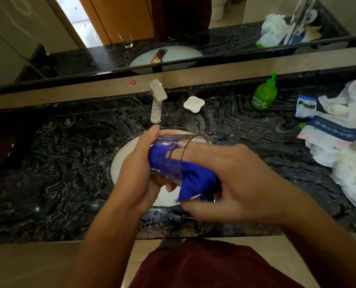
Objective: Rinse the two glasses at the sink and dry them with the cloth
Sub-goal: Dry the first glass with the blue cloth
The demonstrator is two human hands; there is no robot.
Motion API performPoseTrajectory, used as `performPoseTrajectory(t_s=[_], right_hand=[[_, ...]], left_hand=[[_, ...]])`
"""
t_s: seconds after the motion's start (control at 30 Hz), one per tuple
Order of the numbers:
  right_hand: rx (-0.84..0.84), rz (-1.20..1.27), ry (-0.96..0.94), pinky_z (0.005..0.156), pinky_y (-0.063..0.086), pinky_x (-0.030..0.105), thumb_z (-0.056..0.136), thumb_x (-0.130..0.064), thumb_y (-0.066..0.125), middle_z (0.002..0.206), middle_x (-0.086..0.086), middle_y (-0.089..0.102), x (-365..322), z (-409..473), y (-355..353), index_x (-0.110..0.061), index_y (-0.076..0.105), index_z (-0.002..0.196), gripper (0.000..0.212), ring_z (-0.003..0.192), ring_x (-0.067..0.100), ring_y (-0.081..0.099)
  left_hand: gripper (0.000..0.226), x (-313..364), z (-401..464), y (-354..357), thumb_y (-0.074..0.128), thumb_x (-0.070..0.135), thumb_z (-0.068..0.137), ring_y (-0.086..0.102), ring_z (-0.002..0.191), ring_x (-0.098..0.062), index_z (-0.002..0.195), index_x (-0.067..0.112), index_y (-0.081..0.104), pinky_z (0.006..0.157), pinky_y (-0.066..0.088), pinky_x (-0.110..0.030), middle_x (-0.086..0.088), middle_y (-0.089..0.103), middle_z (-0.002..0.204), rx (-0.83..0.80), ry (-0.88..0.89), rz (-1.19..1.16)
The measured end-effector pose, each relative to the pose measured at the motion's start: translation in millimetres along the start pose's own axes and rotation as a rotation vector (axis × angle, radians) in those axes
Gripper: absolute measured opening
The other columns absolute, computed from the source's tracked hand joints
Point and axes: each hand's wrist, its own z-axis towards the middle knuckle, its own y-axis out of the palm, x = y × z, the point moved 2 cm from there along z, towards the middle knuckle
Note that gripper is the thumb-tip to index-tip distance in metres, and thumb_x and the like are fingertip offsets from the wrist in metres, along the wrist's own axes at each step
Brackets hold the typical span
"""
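Over the white sink point(119, 163), just in front of the tap point(156, 100), the person is drying a clear glass point(173, 154). Its open mouth faces the right hand. The left hand point(135, 173) cups its base end, fingers curled round the wall with the thumb along the far side. The right hand point(235, 179) has pushed a blue cloth point(193, 179) into the mouth; some of its fingers point(195, 152) look to be inside the glass with the cloth, and the rest of the cloth is bunched in the palm, so this hand grips the cloth.

No water shows at the tap, so I judge rinsing of this glass finished and its drying under way, inside first; the outer wall may need a wipe after. The second glass I cannot see on the worktop point(48, 173) directly. The mirror behind the tap shows the reflection of a glass point(125, 40) standing upright on the dark stone, to the left of the sink, but on the real worktop that spot is too dark to make anything out. Whether that one is already rinsed and dried, I cannot tell.

Right of the tap sit a white soap dish point(194, 103), then a green pump bottle point(264, 96), and farther right a heap of plastic bags and packets point(339, 129). By my reckoning the task is about midway or beyond: at least this glass's drying remains, and possibly the other glass
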Motion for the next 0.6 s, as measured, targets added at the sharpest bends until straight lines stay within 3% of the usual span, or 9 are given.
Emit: performPoseTrajectory(t_s=[0.1, 0.17, 0.23, 0.3, 0.4, 0.47, 0.53, 0.6], right_hand=[[0.179, 0.264, 0.092, 0.076, 0.055, 0.031, 0.083, -0.02, 0.08, 0.095, -0.005, 0.075, 8, 9, 14, -0.019, 0.072, 0.117, 0.035, 0.083, 0.013, 0.07], [0.261, 0.597, 0.267, 0.061, 0.053, 0.02, 0.088, -0.011, 0.075, 0.071, -0.004, 0.073, 14, 10, 19, -0.021, 0.075, 0.106, 0.02, 0.064, 0.007, 0.068], [0.29, 0.864, 0.485, 0.039, 0.038, 0.019, 0.093, -0.018, 0.07, 0.046, -0.002, 0.058, 21, 9, 28, -0.021, 0.076, 0.097, 0.008, 0.037, 0.007, 0.049], [0.31, 1.093, 0.622, 0.035, 0.027, 0.017, 0.09, -0.033, 0.067, 0.044, 0.002, 0.049, 26, 10, 36, -0.011, 0.071, 0.095, 0.023, 0.03, 0.012, 0.036], [0.329, 1.471, 0.697, 0.03, 0.022, 0.014, 0.089, -0.041, 0.067, 0.058, 0.008, 0.056, 29, 16, 38, -0.006, 0.06, 0.088, 0.035, 0.026, 0.009, 0.031], [0.295, 1.498, 0.704, 0.029, 0.02, 0.013, 0.089, -0.046, 0.064, 0.056, 0.005, 0.059, 26, 17, 37, -0.011, 0.061, 0.079, 0.037, 0.025, 0.007, 0.03], [0.299, 1.336, 0.689, 0.029, 0.023, 0.015, 0.09, -0.047, 0.063, 0.051, 0.001, 0.058, 17, 18, 33, -0.015, 0.064, 0.073, 0.036, 0.026, 0.007, 0.033], [0.357, 1.18, 0.628, 0.035, 0.038, 0.015, 0.09, -0.038, 0.066, 0.05, -0.003, 0.062, 9, 18, 31, -0.013, 0.067, 0.078, 0.029, 0.032, 0.005, 0.05]], left_hand=[[0.046, 1, -1, 2, 0.045, 0.047, 0.101, 0.068, 0.065, -0.021, 0.08, 0.023, 0.079, 0.061, 0.05, -0.035, -0.007, 0.075, 0.078, 0.02, 0.016, 0.062], [0.042, 3, -2, 1, 0.039, 0.052, 0.104, 0.074, 0.077, -0.019, 0.103, 0.026, 0.073, 0.064, 0.058, -0.036, -0.003, 0.078, 0.093, 0.013, 0.094, 0.203], [0.038, 5, -4, -2, 0.041, 0.056, 0.099, 0.074, 0.098, -0.016, 0.127, 0.037, 0.058, 0.078, 0.062, -0.038, 0.002, 0.074, 0.114, 0.008, 0.212, 0.328], [0.039, 4, -5, -7, 0.048, 0.05, 0.098, 0.07, 0.11, -0.016, 0.136, 0.044, 0.047, 0.084, 0.062, -0.038, 0.003, 0.065, 0.129, 0.004, 0.364, 0.396], [0.046, -1, -9, -10, 0.055, 0.039, 0.097, 0.065, 0.115, -0.019, 0.14, 0.029, 0.046, 0.09, 0.059, -0.043, 0.01, 0.061, 0.132, -0.075, 0.559, 0.55], [0.044, -3, -9, -11, 0.056, 0.035, 0.095, 0.067, 0.105, -0.012, 0.134, 0.017, 0.045, 0.084, 0.059, -0.04, 0.019, 0.064, 0.12, -0.084, 0.602, 0.6], [0.039, -4, -8, -9, 0.052, 0.034, 0.095, 0.066, 0.089, -0.005, 0.127, 0.014, 0.044, 0.072, 0.058, -0.03, 0.023, 0.064, 0.109, -0.057, 0.645, 0.604], [0.031, -6, -8, -7, 0.048, 0.037, 0.096, 0.064, 0.079, -0.004, 0.122, 0.02, 0.045, 0.065, 0.053, -0.024, 0.021, 0.064, 0.102, -0.016, 0.645, 0.559]])
